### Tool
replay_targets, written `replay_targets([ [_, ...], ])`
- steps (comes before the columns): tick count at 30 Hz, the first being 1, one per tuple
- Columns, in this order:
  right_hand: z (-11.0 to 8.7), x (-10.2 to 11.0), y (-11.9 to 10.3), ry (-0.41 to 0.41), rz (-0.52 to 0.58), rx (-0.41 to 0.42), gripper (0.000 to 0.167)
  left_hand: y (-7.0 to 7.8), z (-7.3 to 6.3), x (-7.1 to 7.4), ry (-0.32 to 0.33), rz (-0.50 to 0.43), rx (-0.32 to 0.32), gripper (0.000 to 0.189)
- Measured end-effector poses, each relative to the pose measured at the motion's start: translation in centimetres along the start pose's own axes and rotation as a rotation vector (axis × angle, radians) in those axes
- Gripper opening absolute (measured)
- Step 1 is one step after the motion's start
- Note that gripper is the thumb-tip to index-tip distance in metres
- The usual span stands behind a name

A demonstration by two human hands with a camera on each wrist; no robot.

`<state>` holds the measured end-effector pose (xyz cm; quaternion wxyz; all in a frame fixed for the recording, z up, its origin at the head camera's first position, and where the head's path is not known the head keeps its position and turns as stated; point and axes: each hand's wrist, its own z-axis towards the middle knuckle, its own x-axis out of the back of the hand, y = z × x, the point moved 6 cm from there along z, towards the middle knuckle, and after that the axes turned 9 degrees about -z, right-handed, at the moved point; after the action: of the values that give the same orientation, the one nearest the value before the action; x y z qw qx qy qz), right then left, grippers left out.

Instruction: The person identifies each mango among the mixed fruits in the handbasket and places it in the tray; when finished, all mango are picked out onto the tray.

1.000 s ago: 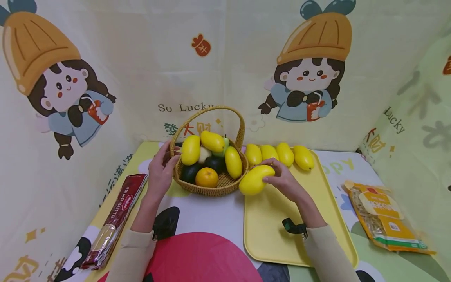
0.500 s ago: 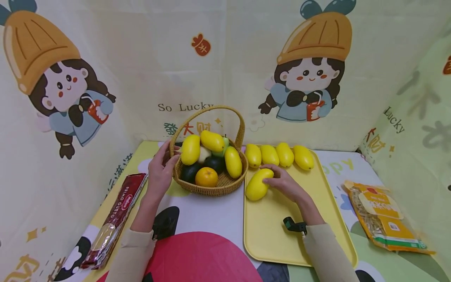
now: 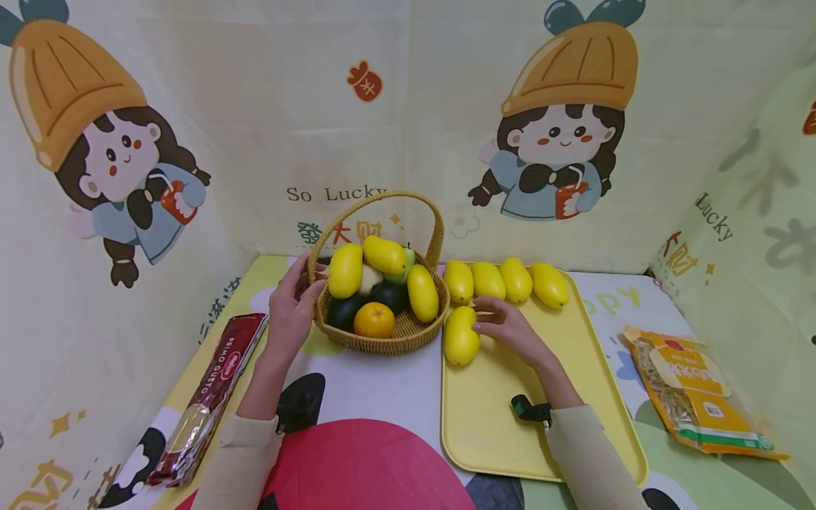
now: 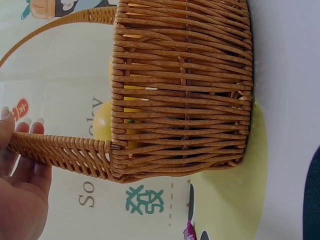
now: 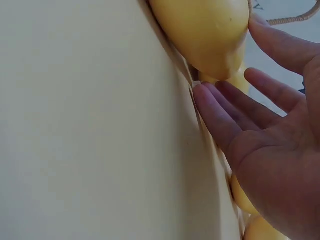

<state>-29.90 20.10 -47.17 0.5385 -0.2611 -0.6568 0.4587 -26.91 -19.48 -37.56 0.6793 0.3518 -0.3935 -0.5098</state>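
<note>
My left hand [image 3: 290,308] holds the handle of a wicker basket [image 3: 382,346] at its left side; the left wrist view shows fingers behind the basket handle [image 4: 60,155] and the thumb in front. Inside the basket are three yellow mangoes, an orange [image 3: 374,321], two dark round fruits and a pale green piece partly hidden. On the yellow tray [image 3: 510,425], one mango [image 3: 461,336] lies at the left edge beside the basket. My right hand [image 3: 510,329] is at its right side, fingers extended and loose, thumb tip right at the mango's skin in the right wrist view.
Several mangoes [image 3: 516,280] stand in a row along the tray's back edge. A dark red coffee packet [image 3: 213,389] lies at the left, and an orange food bag [image 3: 698,389] at the right. A printed cloth wall [image 3: 446,127] rises behind the basket.
My right hand has brought the mango from beside the basket rim down onto the tray's left edge, turned it more upright, and loosened its fingers. The left hand stays on the handle.
</note>
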Motion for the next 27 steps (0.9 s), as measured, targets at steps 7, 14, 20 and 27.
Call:
replay_targets([
  [7,-0.1,-0.1,-0.4,-0.047,-0.022,0.02,0.062,0.2,0.1,0.0,-0.005,0.002,0.035,0.054],
  [14,-1.0,-1.2,-0.6,-0.239,0.002,0.01,0.095,0.0,0.0,0.0,0.001,-0.002,0.025,0.053],
  [20,-1.2,-1.6,-0.6,-0.223,-0.028,0.001,0.102,0.0,0.1,0.0,0.0,0.006,0.005,0.052],
  [27,-1.0,-1.4,-0.8,-0.18,-0.042,-0.004,0.097,-0.1,0.1,-0.1,0.001,0.001,0.009,0.052],
])
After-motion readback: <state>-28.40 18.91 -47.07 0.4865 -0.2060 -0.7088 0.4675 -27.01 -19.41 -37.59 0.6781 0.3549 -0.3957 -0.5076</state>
